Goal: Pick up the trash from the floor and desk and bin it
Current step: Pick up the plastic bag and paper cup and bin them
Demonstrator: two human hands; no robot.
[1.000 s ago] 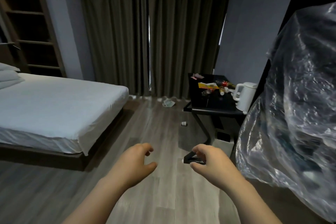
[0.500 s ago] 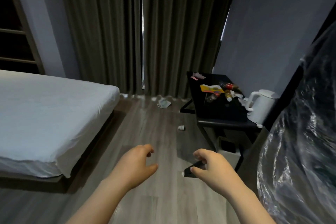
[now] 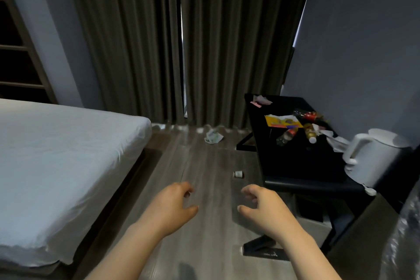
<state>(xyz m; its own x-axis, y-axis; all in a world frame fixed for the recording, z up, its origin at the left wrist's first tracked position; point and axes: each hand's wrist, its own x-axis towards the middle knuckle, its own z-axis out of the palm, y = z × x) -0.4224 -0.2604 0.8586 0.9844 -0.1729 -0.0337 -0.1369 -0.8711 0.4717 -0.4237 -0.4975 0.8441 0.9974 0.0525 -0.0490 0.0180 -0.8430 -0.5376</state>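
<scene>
Both of my hands hang in front of me over the wooden floor, fingers loosely curled, holding nothing: my left hand (image 3: 173,208) and my right hand (image 3: 264,209). On the floor lie a crumpled wrapper (image 3: 213,137) near the curtains and a small paper cup (image 3: 238,174) beside the desk. The black desk (image 3: 302,166) at right carries a yellow packet (image 3: 283,121), two small bottles (image 3: 286,135), a red can (image 3: 309,116), crumpled tissues (image 3: 261,99) and white paper (image 3: 336,143). A clear plastic bag (image 3: 406,241) shows at the lower right edge.
A bed (image 3: 63,154) with white sheets fills the left side. A white kettle (image 3: 377,157) stands on the desk's near right corner. Dark curtains (image 3: 181,41) cover the far wall. A grey box (image 3: 311,218) sits under the desk. A strip of wooden floor runs between bed and desk.
The view has advanced toward the desk and curtains; the desk, cup and wrapper appear closer. The plastic bag has slid mostly out of view to the right. Both hands stay empty.
</scene>
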